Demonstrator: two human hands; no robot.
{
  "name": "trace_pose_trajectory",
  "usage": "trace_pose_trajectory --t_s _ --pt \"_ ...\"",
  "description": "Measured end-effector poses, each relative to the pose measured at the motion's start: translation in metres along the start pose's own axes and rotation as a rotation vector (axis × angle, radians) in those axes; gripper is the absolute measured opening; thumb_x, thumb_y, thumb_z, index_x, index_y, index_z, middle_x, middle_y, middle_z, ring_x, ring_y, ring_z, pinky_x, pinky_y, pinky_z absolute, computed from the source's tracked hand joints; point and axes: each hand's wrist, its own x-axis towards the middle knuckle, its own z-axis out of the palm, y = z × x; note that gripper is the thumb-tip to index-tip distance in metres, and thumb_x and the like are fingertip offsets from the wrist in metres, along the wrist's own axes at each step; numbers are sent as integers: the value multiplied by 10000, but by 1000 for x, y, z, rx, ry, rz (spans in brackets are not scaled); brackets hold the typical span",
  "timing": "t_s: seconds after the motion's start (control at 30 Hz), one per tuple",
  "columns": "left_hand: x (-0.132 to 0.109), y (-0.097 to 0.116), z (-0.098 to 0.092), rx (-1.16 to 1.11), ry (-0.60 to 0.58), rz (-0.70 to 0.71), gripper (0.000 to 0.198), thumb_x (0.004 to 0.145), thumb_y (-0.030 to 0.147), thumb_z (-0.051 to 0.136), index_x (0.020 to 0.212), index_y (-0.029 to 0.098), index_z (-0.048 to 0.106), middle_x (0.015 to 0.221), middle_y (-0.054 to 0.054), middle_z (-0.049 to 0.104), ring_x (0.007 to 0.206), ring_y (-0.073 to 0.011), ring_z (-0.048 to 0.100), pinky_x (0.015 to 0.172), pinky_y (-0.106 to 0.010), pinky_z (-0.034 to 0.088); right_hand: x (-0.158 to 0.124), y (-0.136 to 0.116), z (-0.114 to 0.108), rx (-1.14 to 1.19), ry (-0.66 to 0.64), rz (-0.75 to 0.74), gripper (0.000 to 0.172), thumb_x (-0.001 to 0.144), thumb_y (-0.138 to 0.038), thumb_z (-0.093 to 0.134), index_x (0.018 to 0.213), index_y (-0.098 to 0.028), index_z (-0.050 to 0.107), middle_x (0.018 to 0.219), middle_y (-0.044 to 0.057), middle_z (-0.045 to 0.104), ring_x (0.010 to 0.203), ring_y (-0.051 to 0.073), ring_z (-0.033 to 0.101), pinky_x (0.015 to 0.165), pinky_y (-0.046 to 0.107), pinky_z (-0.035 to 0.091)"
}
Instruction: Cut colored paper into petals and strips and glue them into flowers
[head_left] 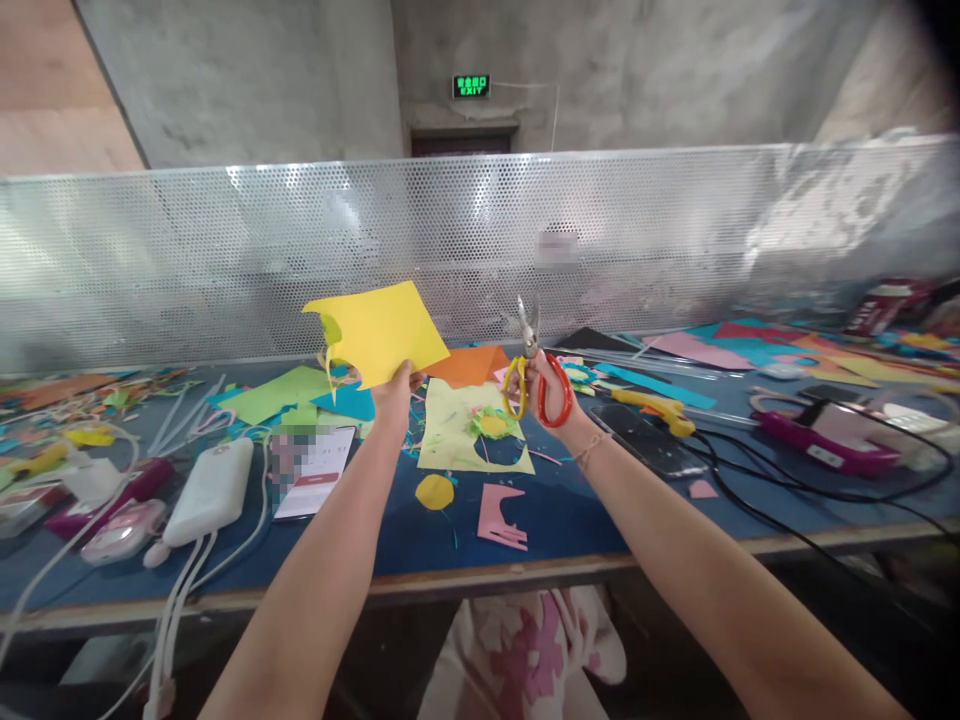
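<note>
My left hand (395, 393) pinches the lower edge of a yellow sheet of paper (382, 330), raised above the table; its left side is cut away in a ragged curve. In my right hand (541, 388) is a pair of scissors (530, 338) with one yellow and one red handle loop. The blades point up and are spread apart, clear of the paper. Below, a pale yellow sheet (442, 440) with a round cutout carries a green and yellow paper flower (495, 424). Nearer me lie a yellow paper circle (435, 491) and a pink paper scrap (501, 518).
A phone (319, 475), a white power bank (210, 492) and cables are at the left. A yellow glue gun (656, 408), black cords and a purple power strip (825, 445) lie at the right. Behind the table (570, 525) stands a perforated metal screen (315, 240).
</note>
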Motion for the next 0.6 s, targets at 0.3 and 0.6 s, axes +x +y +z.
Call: trace_pose_trajectory --t_s 0.3,0.6 --pt "-5 -15 -3 128 -120 -462 141 654 39 632 756 117 575 541 13 584 373 -29 452 385 -131 356 2 6 -1 51 -8 29 505 637 -704 515 665 -208 423 626 -22 498 531 101 488 588 277 470" --pt "1 -37 -6 142 -95 -559 199 676 -36 607 607 113 493 471 4 535 341 -36 431 352 -136 367 3 7 -3 151 -8 26 479 641 -663 571 661 -204 438 603 -24 509 499 98 491 526 257 440"
